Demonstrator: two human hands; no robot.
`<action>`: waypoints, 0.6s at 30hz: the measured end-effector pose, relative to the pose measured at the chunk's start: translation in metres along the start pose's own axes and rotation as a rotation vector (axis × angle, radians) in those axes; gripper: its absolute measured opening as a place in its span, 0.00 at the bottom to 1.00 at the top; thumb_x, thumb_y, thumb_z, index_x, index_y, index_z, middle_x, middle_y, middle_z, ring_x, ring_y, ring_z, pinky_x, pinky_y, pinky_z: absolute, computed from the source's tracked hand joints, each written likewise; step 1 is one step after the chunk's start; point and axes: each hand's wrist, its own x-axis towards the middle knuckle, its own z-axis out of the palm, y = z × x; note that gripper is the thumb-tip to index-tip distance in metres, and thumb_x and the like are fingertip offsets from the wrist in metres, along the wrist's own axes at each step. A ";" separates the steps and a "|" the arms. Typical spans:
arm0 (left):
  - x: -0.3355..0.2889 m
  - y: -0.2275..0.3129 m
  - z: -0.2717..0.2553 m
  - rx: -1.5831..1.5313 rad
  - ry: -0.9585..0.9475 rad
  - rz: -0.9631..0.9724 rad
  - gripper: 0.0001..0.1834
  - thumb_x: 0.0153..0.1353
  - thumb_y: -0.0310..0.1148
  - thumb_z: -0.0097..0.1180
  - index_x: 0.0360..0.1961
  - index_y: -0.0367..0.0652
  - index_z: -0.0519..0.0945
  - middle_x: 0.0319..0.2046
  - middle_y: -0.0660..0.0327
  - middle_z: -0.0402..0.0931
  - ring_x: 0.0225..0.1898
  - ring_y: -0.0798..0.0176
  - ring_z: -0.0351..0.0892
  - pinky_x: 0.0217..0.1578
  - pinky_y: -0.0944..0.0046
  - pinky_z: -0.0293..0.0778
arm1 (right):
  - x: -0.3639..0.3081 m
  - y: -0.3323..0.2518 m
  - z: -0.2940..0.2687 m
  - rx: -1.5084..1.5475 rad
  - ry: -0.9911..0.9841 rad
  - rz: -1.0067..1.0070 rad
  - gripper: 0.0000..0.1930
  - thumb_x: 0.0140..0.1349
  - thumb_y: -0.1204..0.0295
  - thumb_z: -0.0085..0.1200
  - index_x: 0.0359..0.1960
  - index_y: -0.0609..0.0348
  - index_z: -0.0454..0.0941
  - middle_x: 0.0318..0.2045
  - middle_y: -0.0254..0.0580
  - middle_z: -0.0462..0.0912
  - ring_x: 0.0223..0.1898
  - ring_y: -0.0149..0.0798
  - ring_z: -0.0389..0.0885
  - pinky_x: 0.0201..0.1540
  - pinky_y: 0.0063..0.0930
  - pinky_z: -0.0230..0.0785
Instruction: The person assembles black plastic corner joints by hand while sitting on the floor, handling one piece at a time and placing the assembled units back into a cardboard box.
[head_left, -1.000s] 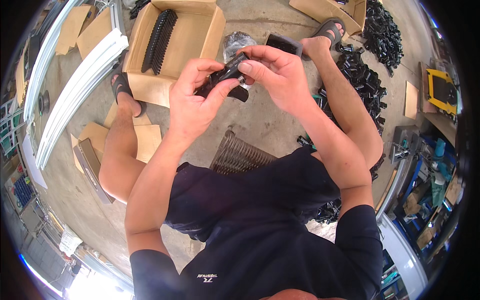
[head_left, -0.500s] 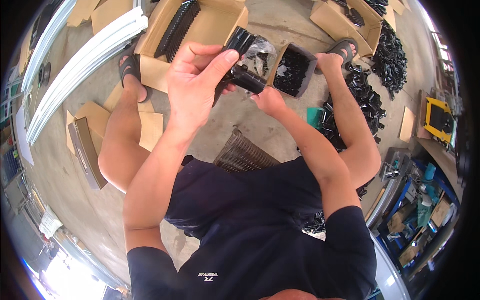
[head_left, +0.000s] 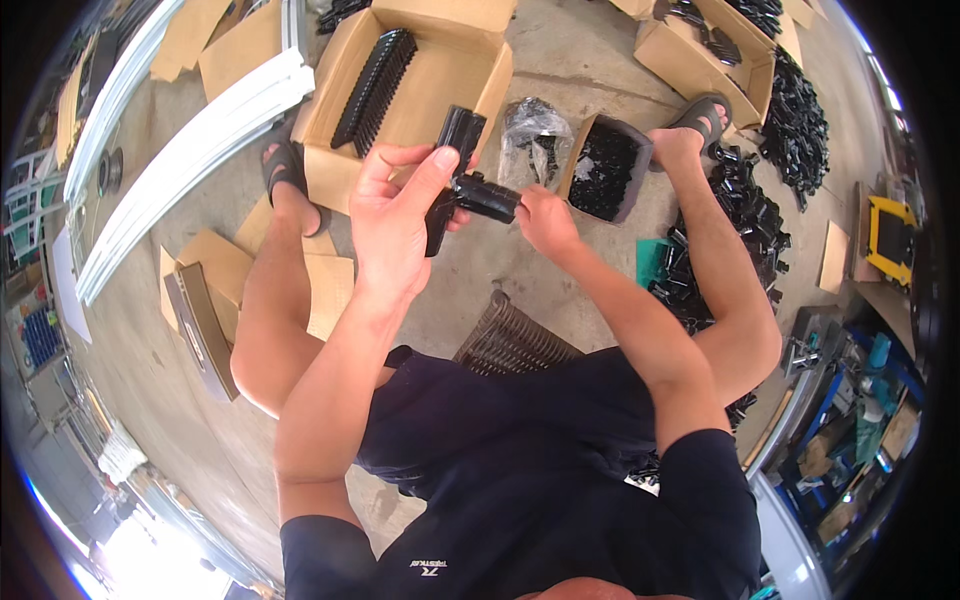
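Observation:
My left hand (head_left: 398, 215) is closed around the long bar of a black T-shaped plastic part (head_left: 487, 198), thumb on top. The bar stands nearly upright in the picture, and a round stem sticks out from it to the right. At the tip of that stem, my right hand (head_left: 548, 222) has its fingers closed; whatever small thing they may hold is hidden. The part is held in the air above the floor, in front of my knees.
Beyond my left hand, an open cardboard box (head_left: 495, 85) holds a row of black parts (head_left: 374, 92). A smaller box (head_left: 640, 165) of small black pieces and a clear plastic bag (head_left: 535, 135) lie ahead. Black parts (head_left: 745, 215) are heaped by my right leg. White curved rails (head_left: 190, 175) lie left.
The view has shifted, so the surroundings sit lower and further right. Both hands have come slightly nearer with the black part, whose bar and stem show more clearly now. Both grips stay the same.

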 end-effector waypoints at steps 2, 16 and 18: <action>-0.002 -0.004 0.002 -0.001 -0.008 -0.007 0.07 0.68 0.31 0.62 0.41 0.43 0.76 0.39 0.47 0.85 0.23 0.67 0.82 0.22 0.70 0.76 | 0.008 -0.035 -0.046 0.264 0.077 0.088 0.07 0.63 0.76 0.59 0.41 0.63 0.83 0.36 0.45 0.85 0.37 0.42 0.85 0.39 0.37 0.78; -0.021 -0.038 0.037 0.058 -0.054 0.066 0.10 0.66 0.27 0.65 0.42 0.39 0.75 0.36 0.52 0.86 0.25 0.71 0.81 0.22 0.71 0.76 | -0.010 -0.124 -0.151 1.324 0.072 0.446 0.07 0.65 0.74 0.64 0.42 0.63 0.84 0.33 0.33 0.85 0.34 0.25 0.78 0.40 0.24 0.71; -0.021 -0.041 0.039 0.062 -0.042 0.074 0.11 0.65 0.27 0.65 0.42 0.39 0.75 0.35 0.53 0.86 0.25 0.71 0.81 0.22 0.71 0.77 | -0.011 -0.130 -0.147 1.382 0.086 0.485 0.07 0.65 0.73 0.64 0.41 0.63 0.84 0.34 0.34 0.86 0.36 0.25 0.79 0.42 0.24 0.71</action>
